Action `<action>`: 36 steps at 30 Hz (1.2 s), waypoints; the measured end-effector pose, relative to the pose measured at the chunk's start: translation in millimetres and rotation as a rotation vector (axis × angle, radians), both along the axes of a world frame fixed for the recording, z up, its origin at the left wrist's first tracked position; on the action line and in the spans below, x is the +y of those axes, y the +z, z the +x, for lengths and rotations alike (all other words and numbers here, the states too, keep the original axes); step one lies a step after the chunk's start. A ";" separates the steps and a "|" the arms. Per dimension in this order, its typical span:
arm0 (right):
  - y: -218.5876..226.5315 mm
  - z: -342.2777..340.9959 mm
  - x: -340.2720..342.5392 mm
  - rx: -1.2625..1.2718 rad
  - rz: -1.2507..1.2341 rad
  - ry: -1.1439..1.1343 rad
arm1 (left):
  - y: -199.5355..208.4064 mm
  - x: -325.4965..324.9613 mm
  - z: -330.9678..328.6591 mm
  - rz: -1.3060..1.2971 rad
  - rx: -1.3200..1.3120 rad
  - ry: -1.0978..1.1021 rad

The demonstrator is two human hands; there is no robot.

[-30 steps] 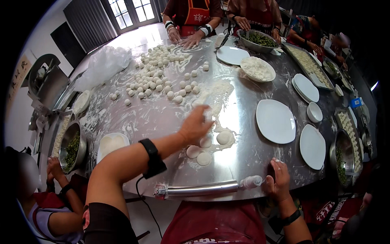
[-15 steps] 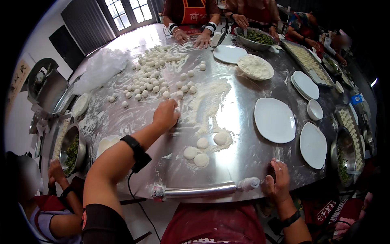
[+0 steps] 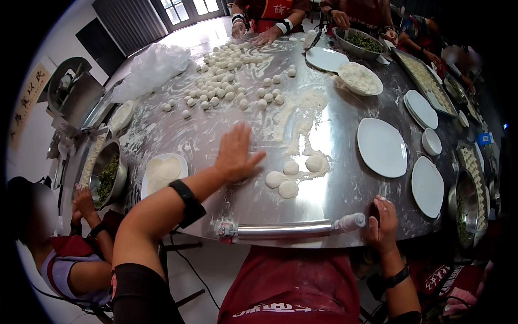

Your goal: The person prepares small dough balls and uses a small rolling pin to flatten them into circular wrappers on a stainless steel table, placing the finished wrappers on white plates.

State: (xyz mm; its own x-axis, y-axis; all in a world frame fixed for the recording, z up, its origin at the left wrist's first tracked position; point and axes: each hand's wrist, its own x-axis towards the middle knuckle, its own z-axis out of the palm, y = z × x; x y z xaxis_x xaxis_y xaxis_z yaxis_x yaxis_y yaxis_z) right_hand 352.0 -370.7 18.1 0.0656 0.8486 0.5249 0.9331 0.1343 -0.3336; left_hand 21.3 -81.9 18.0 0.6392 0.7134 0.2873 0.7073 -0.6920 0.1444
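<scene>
Just right of the flat, open left hand [image 3: 234, 154] on the floured steel table [image 3: 205, 135] lie four dough pieces [image 3: 288, 189]: likely soft, light, easily dented, best pinched gently at the edges. The right hand [image 3: 382, 224] curls over the table's rim, holding nothing.

Daylight came from the windows [image 3: 186, 6] at the far end and glared white off the steel table [image 3: 345, 200]. Fisheye bending curved the table's edge, the corners fell black, and the far right stayed dim and soft.
</scene>
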 end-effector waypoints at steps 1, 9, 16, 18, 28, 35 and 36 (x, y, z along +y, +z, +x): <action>0.8 0.8 0.1 0.005 -0.005 0.004 | -5.2 -2.0 3.9 -0.021 0.111 0.029; 4.7 0.7 1.0 0.003 -0.036 -0.004 | -15.9 51.8 10.3 -0.206 -0.313 -0.025; 5.3 1.4 1.5 0.031 -0.051 -0.009 | 1.2 141.5 33.9 0.053 -0.212 0.146; 3.9 1.9 0.8 0.024 -0.043 -0.017 | -2.7 148.4 31.3 0.040 -0.204 0.104; 2.7 -1.9 -0.2 0.030 -0.048 -0.014 | 22.7 48.5 -51.0 -0.187 0.031 0.074; -0.8 -2.1 -0.6 0.022 -0.051 -0.006 | 34.1 24.2 -62.6 -0.056 -0.094 0.060; -1.3 -1.8 -0.8 0.020 -0.048 -0.007 | 32.4 26.7 -55.7 0.005 -0.155 0.059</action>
